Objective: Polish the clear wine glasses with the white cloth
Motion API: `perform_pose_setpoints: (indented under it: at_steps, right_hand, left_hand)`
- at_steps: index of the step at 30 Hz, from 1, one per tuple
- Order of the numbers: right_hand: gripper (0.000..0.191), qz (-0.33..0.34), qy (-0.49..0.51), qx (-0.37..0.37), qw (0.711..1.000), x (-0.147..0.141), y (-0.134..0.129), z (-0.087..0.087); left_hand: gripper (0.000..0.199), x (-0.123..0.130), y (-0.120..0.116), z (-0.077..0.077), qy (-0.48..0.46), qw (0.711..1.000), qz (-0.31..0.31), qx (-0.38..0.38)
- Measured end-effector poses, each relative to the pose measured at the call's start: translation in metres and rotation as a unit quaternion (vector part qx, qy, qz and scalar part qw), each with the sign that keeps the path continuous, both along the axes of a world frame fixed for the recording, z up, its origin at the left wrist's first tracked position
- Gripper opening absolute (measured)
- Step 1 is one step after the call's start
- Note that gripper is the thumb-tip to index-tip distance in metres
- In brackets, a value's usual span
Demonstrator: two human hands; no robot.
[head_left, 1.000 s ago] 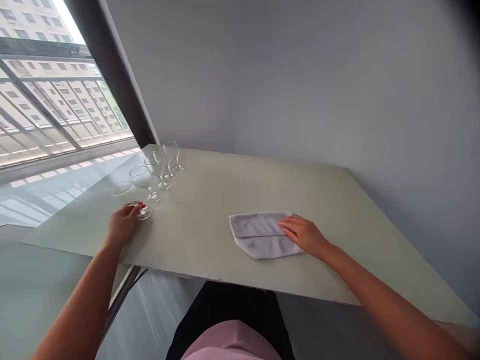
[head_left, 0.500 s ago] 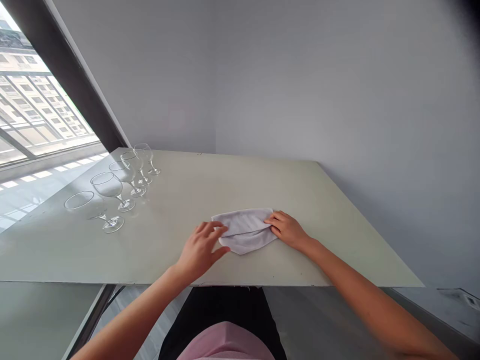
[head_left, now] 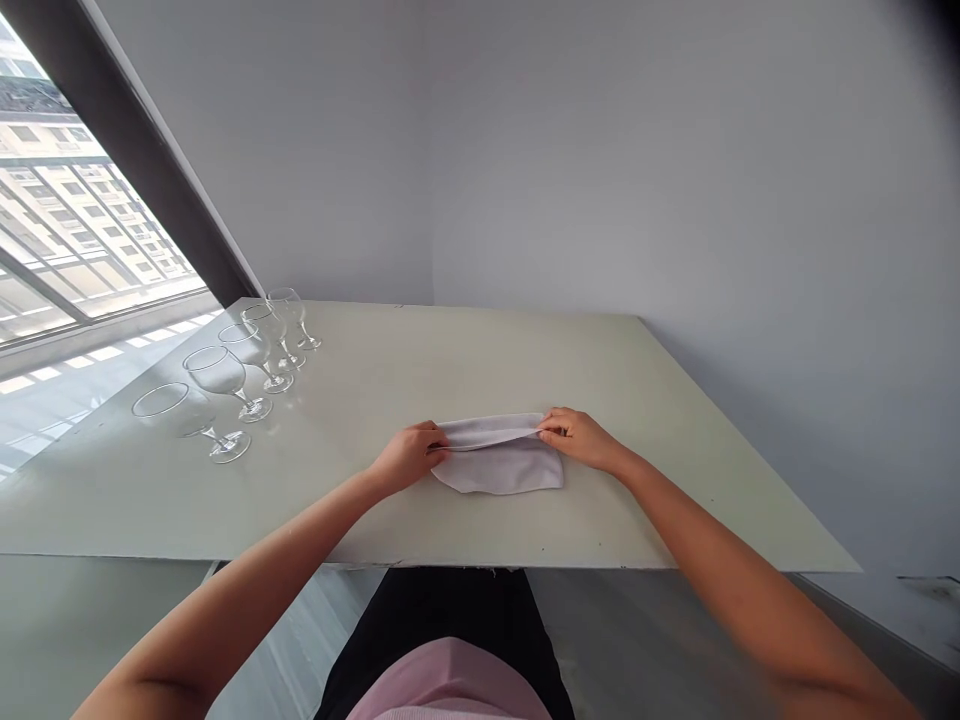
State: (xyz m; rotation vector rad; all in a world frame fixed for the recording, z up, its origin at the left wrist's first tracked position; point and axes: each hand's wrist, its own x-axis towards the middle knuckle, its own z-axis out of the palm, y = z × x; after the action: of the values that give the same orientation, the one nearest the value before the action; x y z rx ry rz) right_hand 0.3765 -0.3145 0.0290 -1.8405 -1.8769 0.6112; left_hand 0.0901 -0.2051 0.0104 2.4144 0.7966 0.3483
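Note:
A white cloth (head_left: 502, 468) lies near the front edge of the table, with its far part folded over into a narrow strip. My left hand (head_left: 410, 456) pinches the left end of that folded strip between thumb and fingers. At the opposite end, my right hand (head_left: 576, 437) grips the strip's right corner the same way. The lower layer of the cloth spreads flat toward me, its near edge slightly curved.
Several clear stemmed glasses stand in a row on the left of the pale table (head_left: 465, 360), the nearest glass (head_left: 229, 446) closest to me. Grey walls (head_left: 600, 160) border the back and right. A window (head_left: 82, 200) is at the left.
My left hand has gone from spread fingers over the cloth to gripping its left end. My right hand has shifted slightly away from me. The cloth's fold is straighter now.

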Motion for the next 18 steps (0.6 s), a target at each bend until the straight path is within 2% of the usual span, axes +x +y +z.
perform_pose_setpoints:
  at_steps: [3, 6, 8, 11, 15, 18]
  right_hand:
    - [0.021, -0.023, 0.035, 0.042, 0.998, -0.001, 0.005, 0.002]
    - [0.02, -0.044, 0.055, 0.074, 0.995, -0.001, 0.013, 0.005]
    - [0.021, -0.062, 0.058, 0.09, 0.992, 0.001, 0.02, 0.008]
    - [0.021, -0.098, 0.068, 0.115, 0.986, 0.009, 0.031, 0.014]
    - [0.023, -0.147, 0.103, 0.146, 0.973, 0.022, 0.039, 0.024]
    - [0.022, -0.157, 0.104, 0.164, 0.968, 0.023, 0.033, 0.031]
  left_hand:
    - [0.024, 0.0, 0.01, 0.004, -0.003, 0.998, 0.009, -0.054]
    - [0.027, 0.005, 0.022, 0.015, -0.014, 0.996, 0.039, -0.074]
    - [0.028, 0.011, 0.03, 0.028, -0.024, 0.996, 0.077, -0.047]
    - [0.027, 0.025, 0.042, 0.05, -0.039, 0.992, 0.116, 0.04]
    - [0.025, 0.044, 0.053, 0.071, -0.07, 0.983, 0.105, 0.131]
    - [0.024, 0.049, 0.05, 0.075, -0.1, 0.979, 0.098, 0.15]
